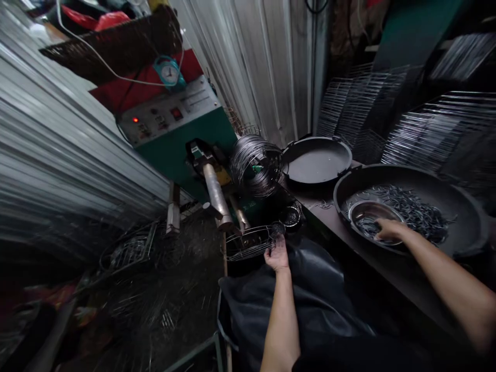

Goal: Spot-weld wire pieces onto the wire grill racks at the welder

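My left hand [277, 254] is at the right end of a round wire frame [248, 244], its fingers curled at the rim, beside a small dark round piece. My right hand [387, 230] reaches into a metal bowl [358, 209] of short wire pieces, fingertips down among them; what they pinch is too small to make out. That bowl sits inside a large black pan [470, 227] with a heap of bent wire pieces [416, 209]. Near the wire frame, the machine's metal arm [215, 194] points down towards it.
A green machine [174, 139] with a lit red lamp stands ahead, a clock [169, 73] hanging on it. Coiled wire [256, 165] and a second pan [318, 163] are beyond my hands. Wire racks [426, 129] stand at right; a small bowl [290, 217] is near my left hand.
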`<state>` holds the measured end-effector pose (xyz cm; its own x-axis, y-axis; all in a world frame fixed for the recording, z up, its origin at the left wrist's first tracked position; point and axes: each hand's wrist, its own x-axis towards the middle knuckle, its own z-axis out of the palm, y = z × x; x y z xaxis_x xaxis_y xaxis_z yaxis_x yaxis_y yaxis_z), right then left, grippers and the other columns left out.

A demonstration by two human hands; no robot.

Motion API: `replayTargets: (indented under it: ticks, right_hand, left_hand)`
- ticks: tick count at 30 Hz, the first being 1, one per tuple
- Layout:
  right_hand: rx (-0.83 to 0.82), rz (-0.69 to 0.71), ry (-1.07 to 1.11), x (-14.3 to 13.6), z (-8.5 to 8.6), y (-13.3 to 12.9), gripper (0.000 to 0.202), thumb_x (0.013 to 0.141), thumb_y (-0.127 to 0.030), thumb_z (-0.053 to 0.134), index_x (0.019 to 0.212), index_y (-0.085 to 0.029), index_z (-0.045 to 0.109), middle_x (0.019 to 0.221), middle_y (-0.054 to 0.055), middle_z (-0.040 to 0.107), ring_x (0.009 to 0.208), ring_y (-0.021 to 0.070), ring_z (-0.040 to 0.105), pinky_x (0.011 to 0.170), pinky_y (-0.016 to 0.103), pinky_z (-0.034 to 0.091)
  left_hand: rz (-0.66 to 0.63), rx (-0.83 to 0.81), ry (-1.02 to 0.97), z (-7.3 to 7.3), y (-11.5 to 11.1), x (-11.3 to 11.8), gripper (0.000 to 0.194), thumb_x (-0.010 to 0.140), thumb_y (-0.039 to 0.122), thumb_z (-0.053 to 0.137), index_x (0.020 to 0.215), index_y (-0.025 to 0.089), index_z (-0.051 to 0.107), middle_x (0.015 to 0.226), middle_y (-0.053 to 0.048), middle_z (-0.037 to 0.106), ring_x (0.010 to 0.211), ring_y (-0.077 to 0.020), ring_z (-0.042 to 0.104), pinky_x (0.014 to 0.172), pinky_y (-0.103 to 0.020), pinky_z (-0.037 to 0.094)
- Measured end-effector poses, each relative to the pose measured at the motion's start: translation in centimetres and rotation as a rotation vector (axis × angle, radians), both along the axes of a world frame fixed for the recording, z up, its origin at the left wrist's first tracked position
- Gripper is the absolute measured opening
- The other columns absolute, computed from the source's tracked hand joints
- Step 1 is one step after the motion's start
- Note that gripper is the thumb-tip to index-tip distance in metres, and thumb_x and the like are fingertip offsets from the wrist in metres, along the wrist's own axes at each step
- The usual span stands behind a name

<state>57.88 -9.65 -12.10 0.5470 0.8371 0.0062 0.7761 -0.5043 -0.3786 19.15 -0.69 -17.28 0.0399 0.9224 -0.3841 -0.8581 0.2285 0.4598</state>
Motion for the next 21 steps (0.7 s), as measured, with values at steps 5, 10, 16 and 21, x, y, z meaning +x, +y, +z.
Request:
replayTargets:
  ticks: [5, 10, 16, 21]
  right_hand:
    - [-0.165, -0.027, 0.078, -2.3, -0.4, 1.2, 0.015, 0.065, -0.02, 0.065, 0.053, -0.016, 0.058, 0.065, 0.012, 0.064, 0.057, 0.019, 0.058, 0.053, 0.028, 0.038]
    - [-0.148, -0.011, 0.136, -1.6, 0.4, 1.9, 0.026, 0.08, -0.027, 0.052, 0.06, -0.014, 0.063, 0.073, 0.014, 0.066, 0.064, 0.0178, 0.06, 0.054, 0.024, 0.038]
    - [-0.191, 0.03, 0.129, -1.1, 0.9, 2.7, 0.02, 0.068, -0.032, 0.067, 0.067, -0.012, 0.066, 0.082, 0.016, 0.067, 0.072, 0.0209, 0.061, 0.059, 0.026, 0.04]
    - [-0.221, -0.034, 0.054, -3.2, 1.4, 3.3, 0.037, 0.06, -0.035, 0.074, 0.086, -0.009, 0.067, 0.102, 0.026, 0.061, 0.093, 0.0327, 0.057, 0.067, 0.037, 0.04]
  left_hand:
    - [0.026, -0.171, 0.01, -1.0, 0.0, -3.2, 0.024, 0.076, 0.039, 0.043, 0.081, 0.017, 0.051, 0.085, -0.008, 0.056, 0.092, -0.0189, 0.057, 0.08, -0.039, 0.05]
    - [-0.008, -0.229, 0.11, -0.7, -0.7, -6.3, 0.005, 0.067, 0.021, 0.049, 0.069, 0.016, 0.049, 0.08, -0.007, 0.057, 0.085, -0.0181, 0.058, 0.081, -0.039, 0.049]
    - [0.112, -0.224, 0.105, 0.3, -2.4, -10.8, 0.005, 0.07, 0.021, 0.049, 0.068, 0.018, 0.046, 0.078, -0.004, 0.057, 0.074, -0.015, 0.059, 0.073, -0.033, 0.049]
    - [0.054, -0.251, 0.099, 1.4, -3.9, -13.8, 0.022, 0.077, 0.038, 0.048, 0.077, 0.017, 0.049, 0.081, -0.007, 0.056, 0.07, -0.0148, 0.058, 0.063, -0.029, 0.047]
